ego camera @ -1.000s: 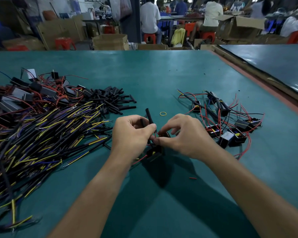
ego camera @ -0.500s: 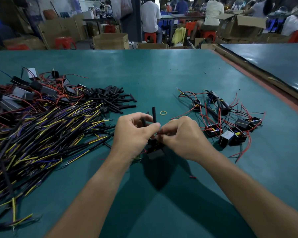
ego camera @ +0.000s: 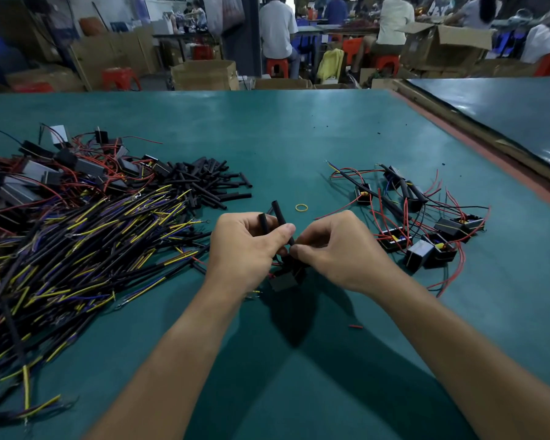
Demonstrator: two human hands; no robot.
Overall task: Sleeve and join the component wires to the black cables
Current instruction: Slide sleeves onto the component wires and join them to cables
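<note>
Over the green table (ego camera: pixel 299 138), the person's left hand (ego camera: pixel 245 246) is curled round a short sleeve (ego camera: pixel 263 222) that stands up out of the fist, with its thumb laid against a long sleeve (ego camera: pixel 279 215) just beside it. The right hand (ego camera: pixel 334 249) has its fingers bent and pinches the long sleeve's lower end between thumb and forefinger (any wire inside cannot be made out). A small black component (ego camera: pixel 283 281) sits just below both hands, partly hidden. The black cables (ego camera: pixel 77 249) lie heaped at the left, with loose sleeves (ego camera: pixel 210 182) behind them, wired components (ego camera: pixel 426 230) at the right and a yellow rubber band (ego camera: pixel 301 207) just beyond the hands.
</note>
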